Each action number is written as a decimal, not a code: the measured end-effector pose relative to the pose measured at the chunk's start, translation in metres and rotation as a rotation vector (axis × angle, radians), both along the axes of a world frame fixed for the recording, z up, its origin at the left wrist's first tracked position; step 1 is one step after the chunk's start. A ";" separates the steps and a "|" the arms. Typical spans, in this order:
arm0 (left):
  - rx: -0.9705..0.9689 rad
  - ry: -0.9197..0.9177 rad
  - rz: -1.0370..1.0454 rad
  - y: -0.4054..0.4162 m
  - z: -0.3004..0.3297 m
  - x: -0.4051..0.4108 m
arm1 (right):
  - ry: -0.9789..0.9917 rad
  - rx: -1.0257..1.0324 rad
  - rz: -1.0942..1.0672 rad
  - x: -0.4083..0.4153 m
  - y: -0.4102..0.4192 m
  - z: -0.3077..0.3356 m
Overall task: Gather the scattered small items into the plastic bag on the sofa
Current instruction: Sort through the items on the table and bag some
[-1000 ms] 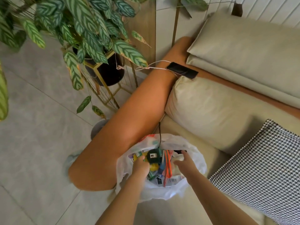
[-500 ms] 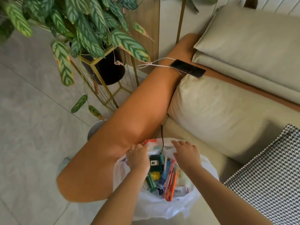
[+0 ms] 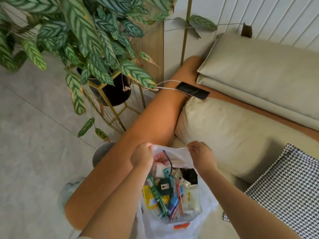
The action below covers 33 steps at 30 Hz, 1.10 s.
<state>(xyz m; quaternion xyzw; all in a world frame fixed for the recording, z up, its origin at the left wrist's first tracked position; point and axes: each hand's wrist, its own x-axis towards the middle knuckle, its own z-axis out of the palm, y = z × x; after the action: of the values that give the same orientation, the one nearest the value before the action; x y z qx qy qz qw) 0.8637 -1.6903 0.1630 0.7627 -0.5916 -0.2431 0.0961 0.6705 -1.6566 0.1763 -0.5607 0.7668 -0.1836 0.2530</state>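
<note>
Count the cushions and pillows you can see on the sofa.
3: a beige back cushion by the wall, a cream cushion beside the armrest, a houndstooth pillow at right. Others may lie beyond the frame.

Grey tiled floor (image 3: 34, 135) (panelled wall (image 3: 276, 18))

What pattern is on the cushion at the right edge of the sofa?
Black-and-white houndstooth cushion, clearest in the head view.

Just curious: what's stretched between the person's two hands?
In the head view, the plastic bag's far rim spans from left hand to right hand, both pinching it.
</note>
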 end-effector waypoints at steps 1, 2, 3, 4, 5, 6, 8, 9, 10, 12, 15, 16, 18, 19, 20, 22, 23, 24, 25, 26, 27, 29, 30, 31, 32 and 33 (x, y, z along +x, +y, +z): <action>0.002 0.017 -0.007 0.005 0.002 0.000 | 0.000 0.011 0.008 0.000 0.002 0.004; -0.001 0.041 -0.003 0.012 0.005 0.000 | -0.005 0.022 0.020 -0.001 0.005 0.007; -0.014 0.064 0.005 0.019 0.009 0.000 | -0.011 0.035 0.043 -0.001 0.009 0.011; -0.029 0.079 0.008 0.027 0.014 0.001 | -0.009 0.047 0.075 -0.001 0.015 0.014; -0.036 0.085 0.003 0.035 0.019 0.001 | 0.007 0.055 0.114 -0.001 0.021 0.018; -0.035 0.086 -0.003 0.044 0.025 0.002 | 0.029 0.056 0.155 0.000 0.029 0.023; 0.001 0.089 -0.011 0.067 0.039 0.002 | 0.032 0.022 0.207 0.001 0.047 0.033; 0.034 0.097 -0.014 0.081 0.046 0.002 | 0.017 0.007 0.221 0.001 0.058 0.039; 0.068 0.118 -0.008 0.095 0.052 0.000 | 0.008 0.000 0.238 0.001 0.069 0.045; 0.119 0.137 0.016 0.126 0.066 -0.002 | 0.023 0.007 0.283 0.003 0.091 0.059; 0.155 0.098 0.013 0.175 0.088 -0.010 | 0.087 -0.013 0.378 0.003 0.122 0.080; 0.157 0.092 0.008 0.192 0.095 -0.014 | 0.111 -0.026 0.429 0.004 0.132 0.086; 0.145 0.094 0.017 0.227 0.109 -0.020 | 0.116 -0.048 0.535 0.007 0.153 0.098; 0.132 0.092 0.029 0.245 0.114 -0.022 | 0.125 -0.056 0.599 0.009 0.164 0.102; 0.122 0.087 0.044 0.263 0.118 -0.023 | 0.149 -0.060 0.671 0.013 0.176 0.105; 0.118 0.071 0.090 0.301 0.125 -0.023 | 0.177 -0.068 0.807 0.022 0.201 0.108; 0.123 0.059 0.122 0.320 0.128 -0.021 | 0.188 -0.065 0.875 0.028 0.215 0.109; 0.132 0.048 0.164 0.341 0.131 -0.018 | 0.210 -0.061 0.951 0.034 0.229 0.109; 0.144 0.041 0.218 0.361 0.132 -0.015 | 0.236 -0.064 1.033 0.042 0.243 0.109; 0.158 0.041 0.279 0.381 0.133 -0.010 | 0.259 -0.070 1.114 0.050 0.257 0.108; 0.169 0.045 0.342 0.401 0.135 -0.005 | 0.280 -0.081 1.189 0.059 0.271 0.108; 0.175 0.072 0.448 0.443 0.136 0.008 | 0.304 -0.092 1.311 0.079 0.301 0.109; 0.170 0.090 0.501 0.464 0.137 0.013 | 0.303 -0.094 1.363 0.090 0.316 0.109; 0.167 0.105 0.559 0.486 0.138 0.018 | 0.299 -0.095 1.410 0.100 0.332 0.108; 0.161 0.121 0.620 0.508 0.139 0.022 | 0.297 -0.100 1.453 0.110 0.347 0.107; 0.151 0.141 0.680 0.530 0.140 0.026 | 0.294 -0.110 1.495 0.120 0.364 0.106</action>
<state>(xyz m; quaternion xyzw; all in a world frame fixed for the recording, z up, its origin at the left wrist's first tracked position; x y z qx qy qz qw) 0.8897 -1.1606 0.3031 0.9022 -0.2763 -0.2923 0.1556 0.7901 -1.2930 0.2819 -0.9611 0.1986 0.0751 0.1768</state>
